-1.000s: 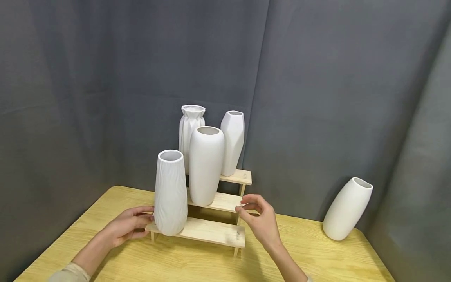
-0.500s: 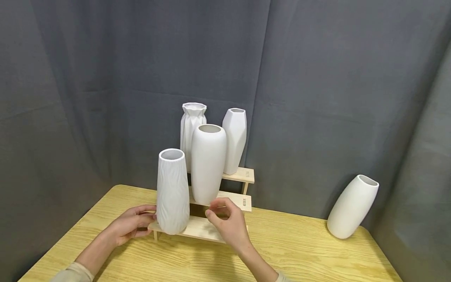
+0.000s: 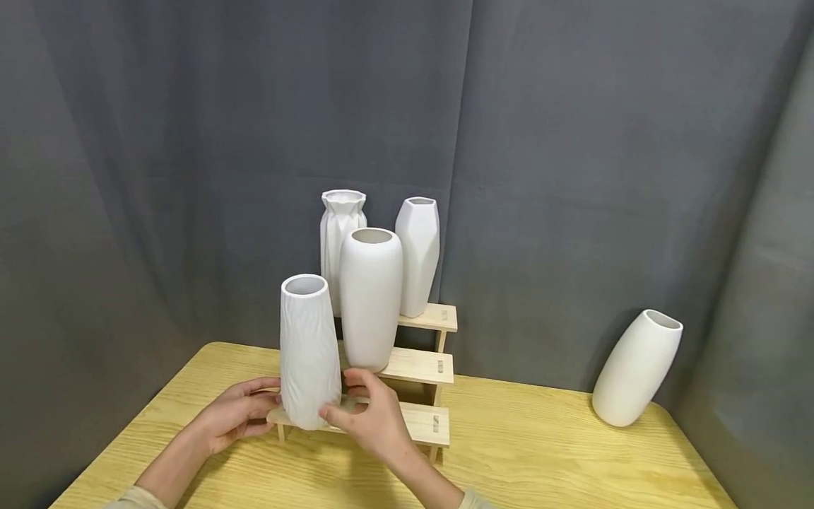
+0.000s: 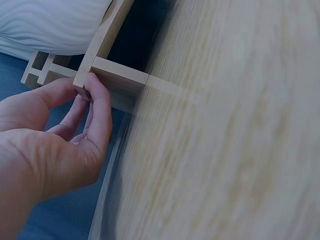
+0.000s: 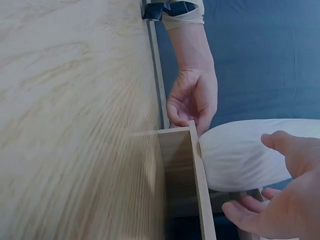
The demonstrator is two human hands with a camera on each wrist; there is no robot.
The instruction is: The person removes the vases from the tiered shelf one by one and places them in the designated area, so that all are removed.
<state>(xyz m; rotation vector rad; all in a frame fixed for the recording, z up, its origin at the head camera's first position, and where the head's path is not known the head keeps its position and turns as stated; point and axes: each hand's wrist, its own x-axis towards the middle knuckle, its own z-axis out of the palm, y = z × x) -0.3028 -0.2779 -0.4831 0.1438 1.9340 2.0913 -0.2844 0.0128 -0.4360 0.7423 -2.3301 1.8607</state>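
Ripple-textured white vase [image 3: 309,353], upright, left end of the bottom tier [image 3: 425,423], three-step wooden stand [image 3: 416,365]. Left hand [image 3: 234,416] pinches that tier's end; right hand [image 3: 376,418] half-spread at the vase's lower right, can't tell if touching. Risk, I'd guess: a low one-sided push tips the vase off the front, or a stand tug rocks the smooth barrel vase [image 3: 372,304]. Versus a second ago: right hand's come over from the stand's right side.

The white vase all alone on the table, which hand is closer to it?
Right. The right hand is left of the lone vase, beside the wavy-textured vase; the left hand is farther left, gripping the wooden stand.
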